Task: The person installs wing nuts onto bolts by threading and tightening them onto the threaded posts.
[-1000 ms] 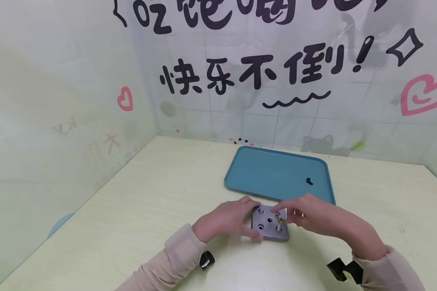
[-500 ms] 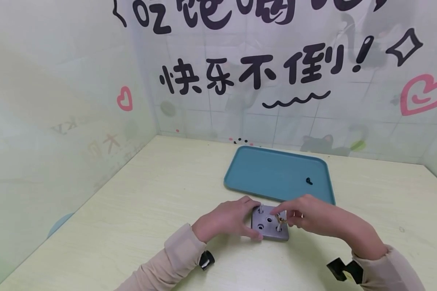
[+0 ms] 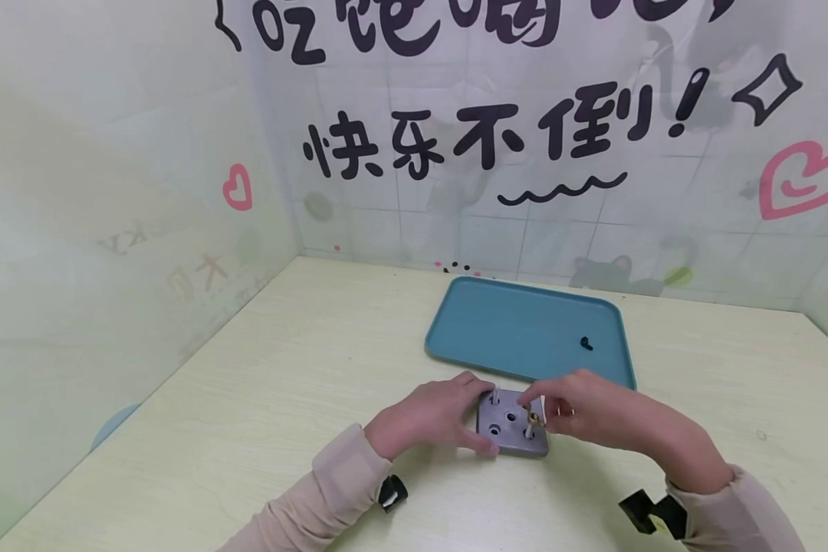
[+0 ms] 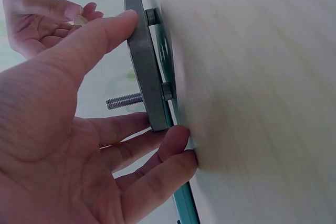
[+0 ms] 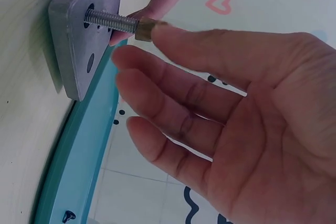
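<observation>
A grey square metal plate (image 3: pixel 504 443) with several holes lies in front of the tray, bolt heads showing beneath it in the left wrist view. My left hand (image 3: pixel 435 418) grips its left side, thumb at the near edge and fingers at the far edge. One threaded bolt (image 4: pixel 124 101) rises bare near the left fingers. On top of another threaded bolt (image 5: pixel 113 20) sits a brass-coloured nut (image 5: pixel 144 29). My right hand (image 3: pixel 586 406) pinches this nut; its thumb tip presses on it, while the other fingers are loosely bent below.
Behind the plate lies a blue tray (image 3: pixel 517 322) with a small black piece (image 3: pixel 586 343) on its right part. A pale wood-look tabletop (image 3: pixel 303 368) surrounds them, and a printed wall sheet (image 3: pixel 414 222) stands at the back.
The brass nut has turned a little on its bolt. My right index finger has shifted slightly to the right, while the left hand and the plate hold still.
</observation>
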`<state>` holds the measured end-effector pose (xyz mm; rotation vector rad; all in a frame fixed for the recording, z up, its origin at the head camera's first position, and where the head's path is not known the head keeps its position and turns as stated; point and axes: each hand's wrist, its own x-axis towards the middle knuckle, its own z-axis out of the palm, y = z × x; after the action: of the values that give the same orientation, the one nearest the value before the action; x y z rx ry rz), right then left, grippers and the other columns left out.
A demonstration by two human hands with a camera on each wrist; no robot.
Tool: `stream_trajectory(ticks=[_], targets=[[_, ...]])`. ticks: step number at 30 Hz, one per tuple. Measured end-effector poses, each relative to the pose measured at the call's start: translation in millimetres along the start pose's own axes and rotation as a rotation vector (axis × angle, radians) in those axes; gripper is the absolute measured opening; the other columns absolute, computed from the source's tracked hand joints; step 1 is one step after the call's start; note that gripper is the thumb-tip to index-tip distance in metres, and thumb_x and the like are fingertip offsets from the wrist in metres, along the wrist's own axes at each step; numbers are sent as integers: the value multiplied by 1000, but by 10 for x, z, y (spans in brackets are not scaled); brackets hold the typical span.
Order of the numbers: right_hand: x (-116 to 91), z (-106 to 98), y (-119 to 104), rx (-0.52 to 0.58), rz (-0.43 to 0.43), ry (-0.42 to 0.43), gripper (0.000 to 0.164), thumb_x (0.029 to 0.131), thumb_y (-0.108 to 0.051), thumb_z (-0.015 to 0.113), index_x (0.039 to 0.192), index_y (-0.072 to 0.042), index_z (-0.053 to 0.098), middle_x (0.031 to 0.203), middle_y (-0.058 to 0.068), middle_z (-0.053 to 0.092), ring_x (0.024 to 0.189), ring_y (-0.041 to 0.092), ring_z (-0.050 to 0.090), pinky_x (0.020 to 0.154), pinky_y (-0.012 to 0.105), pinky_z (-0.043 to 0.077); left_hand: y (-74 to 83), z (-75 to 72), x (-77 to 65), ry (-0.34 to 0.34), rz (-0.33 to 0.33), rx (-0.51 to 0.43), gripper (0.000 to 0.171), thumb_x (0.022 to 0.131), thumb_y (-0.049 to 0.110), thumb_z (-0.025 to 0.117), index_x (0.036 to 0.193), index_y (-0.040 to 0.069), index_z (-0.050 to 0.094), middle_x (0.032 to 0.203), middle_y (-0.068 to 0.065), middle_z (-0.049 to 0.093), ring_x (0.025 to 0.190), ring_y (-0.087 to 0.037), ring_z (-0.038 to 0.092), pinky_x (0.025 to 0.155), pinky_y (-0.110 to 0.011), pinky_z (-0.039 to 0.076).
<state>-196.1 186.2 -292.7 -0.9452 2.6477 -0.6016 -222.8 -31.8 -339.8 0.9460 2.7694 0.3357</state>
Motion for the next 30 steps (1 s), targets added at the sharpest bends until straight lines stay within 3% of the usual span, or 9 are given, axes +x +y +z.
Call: stream_trajectory(ticks=[6,16,25,30], targets=[[25,27,-20,-2,104,5,31,80,-23,67,108,-11,59,68,-10,54,60,3,47,54,20,41,4,2,3,0,-1,-6,85,68,56,70,137,17,39,120,3,51,93,-7,51,81,-25,45],[40,79,-97,-149,245,75,22,79,-38,65,84,-18,57,67,-6,52,60,8,45,54,24,37,-4,10,10,5,3,-12,84,68,55,70,136,16,39,119,3,51,92,-7,51,81,-25,45],[82,126,-89,-240,194,159,25,86,-28,59,65,-18,51,55,-8,42,51,6,37,47,21,30,-2,6,2,-1,-1,-5,86,68,55,70,137,15,38,118,2,51,92,-8,52,81,-25,46],[80,134,-72,-225,163,174,30,86,-25,59,59,-18,47,53,-8,34,48,5,32,46,20,26,4,-2,-5,-6,-5,1,86,68,57,69,137,17,38,120,3,51,93,-8,52,81,-25,45]])
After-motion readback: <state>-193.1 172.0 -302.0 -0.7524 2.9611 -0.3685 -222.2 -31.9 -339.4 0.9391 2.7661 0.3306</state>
